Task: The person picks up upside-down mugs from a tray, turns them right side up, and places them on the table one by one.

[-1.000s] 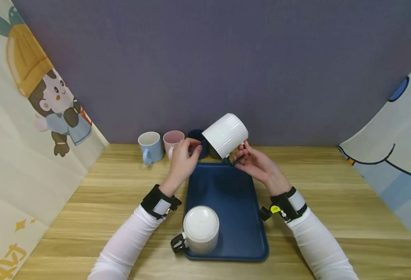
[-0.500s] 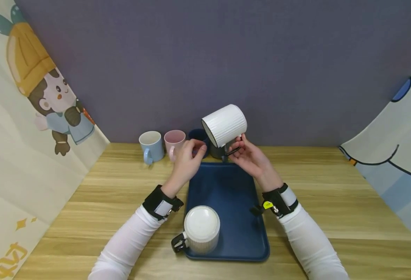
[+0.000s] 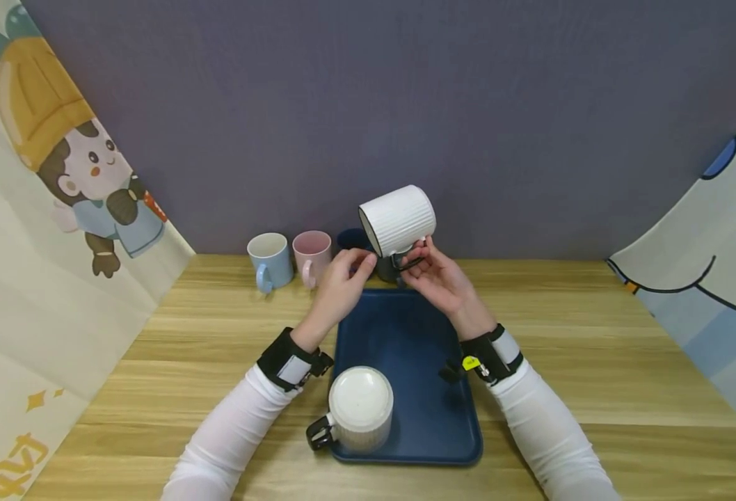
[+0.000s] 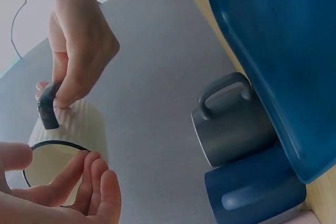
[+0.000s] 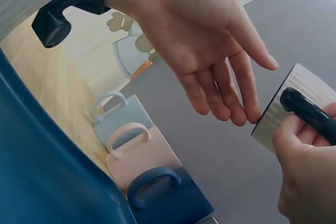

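A ribbed white mug (image 3: pixel 399 219) with a black handle and dark rim is held up, tilted on its side, its mouth facing left. My right hand (image 3: pixel 438 284) grips it by the handle; the right wrist view shows the fingers curled at that black handle (image 5: pixel 310 111). Close to the mug's mouth, my left hand (image 3: pixel 339 287) holds nothing. Its fingers reach loosely out by the rim in the right wrist view; whether they touch it, I cannot tell. Another white mug (image 3: pixel 360 410) stands upside down on the blue tray's (image 3: pixel 412 362) near-left corner, its black handle pointing left.
Along the back wall stand a light blue mug (image 3: pixel 272 264), a pink mug (image 3: pixel 313 252), a navy mug (image 3: pixel 352 239) and a dark grey mug (image 4: pixel 233 124). The held mug and left hand partly cover the last two in the head view. Wooden tabletop (image 3: pixel 568 362) surrounds the tray.
The right hand has raised the white mug slightly and shifted left, turning it closer to horizontal. My left hand has edged right toward its rim. The upside-down mug and tray stayed put.
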`<state>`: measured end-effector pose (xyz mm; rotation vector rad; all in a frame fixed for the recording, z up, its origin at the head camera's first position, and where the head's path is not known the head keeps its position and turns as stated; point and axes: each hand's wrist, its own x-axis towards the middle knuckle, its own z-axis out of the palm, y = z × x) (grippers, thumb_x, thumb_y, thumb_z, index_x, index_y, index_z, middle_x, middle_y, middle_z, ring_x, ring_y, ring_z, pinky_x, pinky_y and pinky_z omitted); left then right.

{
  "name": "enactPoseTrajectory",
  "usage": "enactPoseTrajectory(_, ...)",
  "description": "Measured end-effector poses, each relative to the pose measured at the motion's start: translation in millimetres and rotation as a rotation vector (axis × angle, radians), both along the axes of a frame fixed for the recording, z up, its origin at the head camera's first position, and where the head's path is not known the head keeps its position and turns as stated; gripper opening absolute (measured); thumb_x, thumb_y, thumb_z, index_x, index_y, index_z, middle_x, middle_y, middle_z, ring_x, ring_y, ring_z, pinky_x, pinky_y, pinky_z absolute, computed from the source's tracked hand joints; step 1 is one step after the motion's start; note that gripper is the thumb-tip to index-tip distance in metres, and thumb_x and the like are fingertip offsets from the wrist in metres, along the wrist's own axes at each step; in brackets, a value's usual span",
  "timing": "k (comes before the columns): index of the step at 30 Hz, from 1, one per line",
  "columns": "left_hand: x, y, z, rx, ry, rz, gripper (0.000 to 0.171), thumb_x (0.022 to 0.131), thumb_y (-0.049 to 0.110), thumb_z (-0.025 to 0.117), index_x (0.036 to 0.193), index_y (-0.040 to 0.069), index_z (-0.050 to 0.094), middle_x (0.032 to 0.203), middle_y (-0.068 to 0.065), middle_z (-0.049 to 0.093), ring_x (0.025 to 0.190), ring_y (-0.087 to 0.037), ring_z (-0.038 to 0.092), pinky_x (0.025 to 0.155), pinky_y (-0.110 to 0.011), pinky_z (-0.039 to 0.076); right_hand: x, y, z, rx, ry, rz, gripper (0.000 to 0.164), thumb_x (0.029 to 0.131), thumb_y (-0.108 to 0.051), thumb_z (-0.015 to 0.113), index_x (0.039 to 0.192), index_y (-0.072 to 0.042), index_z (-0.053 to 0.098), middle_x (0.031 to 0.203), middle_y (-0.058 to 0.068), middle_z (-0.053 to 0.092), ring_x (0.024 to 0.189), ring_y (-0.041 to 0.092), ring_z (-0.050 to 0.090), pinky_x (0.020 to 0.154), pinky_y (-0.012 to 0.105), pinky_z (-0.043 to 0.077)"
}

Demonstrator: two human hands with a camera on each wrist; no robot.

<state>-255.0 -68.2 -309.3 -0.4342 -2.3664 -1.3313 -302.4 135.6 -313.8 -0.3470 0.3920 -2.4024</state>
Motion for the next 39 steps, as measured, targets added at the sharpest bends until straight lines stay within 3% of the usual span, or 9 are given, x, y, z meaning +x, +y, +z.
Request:
enactPoseTrajectory(7,-1.7,0,1.1,0.015,-0.095,-0.032,0.036,0.099,0.033,0.049,0.11,0.003,0.066,0.104,-0.012,0.066,0.093,-0.022,0.061,0.082,-0.038,0.049,-1.5,-8,-0.4,-0.018,0.011,-0.023,0.035,0.1,-0.029,0.038,0.09,-0.003,0.06,0.079,0.004,0.063,0.083,0.016,0.058,0.086,0.033,0.045)
enactPoseTrajectory(13,-0.1,4,5.3,0.07,-0.151,-0.071,0.037,0.1,0.034,0.046,0.11,0.004,0.065,0.095,-0.009,0.066,0.086,-0.02,0.057,0.075,-0.032,0.046,0.8,-15,1.1,-0.063,0.036,0.049,0.039,0.1,-0.03,0.034,0.092,-0.003,0.06,0.082,0.005,0.061,0.087,0.018,0.056,0.087,0.034,0.043)
enactPoseTrajectory(17,1.2,7,7.1,0.133,-0.167,-0.071,0.038,0.1,0.033,0.045,0.106,0.002,0.067,0.095,-0.016,0.067,0.086,-0.023,0.06,0.076,-0.033,0.048,2.5,-19,1.4,-0.081,0.053,0.062,0.039,0.101,-0.03,0.033,0.093,-0.003,0.059,0.083,0.005,0.061,0.087,0.017,0.056,0.088,0.033,0.044)
enactPoseTrajectory(24,1.3,10,7.9,0.345,-0.203,-0.097,0.037,0.1,0.026,0.049,0.103,-0.006,0.068,0.095,-0.026,0.067,0.079,-0.015,0.065,0.081,-0.035,0.055,6.5,-23,2.2,-0.065,0.049,0.032,0.035,0.1,-0.028,0.037,0.092,-0.002,0.059,0.085,0.006,0.06,0.088,0.017,0.058,0.09,0.033,0.046)
enactPoseTrajectory(32,2.7,6,11.6,0.578,-0.291,-0.11,0.034,0.095,0.022,0.058,0.107,-0.009,0.067,0.1,-0.015,0.07,0.076,-0.01,0.068,0.082,-0.036,0.055,14.5,-31,1.6,-0.009,0.058,-0.035,0.031,0.099,-0.026,0.041,0.094,-0.003,0.061,0.087,0.005,0.063,0.086,0.014,0.059,0.094,0.029,0.045)
enactPoseTrajectory(35,2.4,6,12.3,0.733,-0.348,-0.165,0.028,0.094,0.015,0.059,0.105,-0.009,0.067,0.092,-0.007,0.07,0.077,-0.009,0.068,0.088,-0.04,0.052,16.3,-34,0.8,0.028,0.078,-0.054,0.03,0.098,-0.026,0.041,0.093,-0.004,0.062,0.087,0.004,0.064,0.087,0.013,0.06,0.095,0.028,0.046)
enactPoseTrajectory(39,1.5,3,11.9,0.965,-0.454,-0.309,0.02,0.096,0.005,0.053,0.091,0.002,0.072,0.084,0.0,0.071,0.082,-0.01,0.068,0.09,-0.036,0.05,17.6,-37,-1.0,0.073,0.085,-0.062,0.03,0.098,-0.027,0.042,0.094,-0.006,0.063,0.09,0.004,0.065,0.093,0.013,0.061,0.095,0.028,0.046)
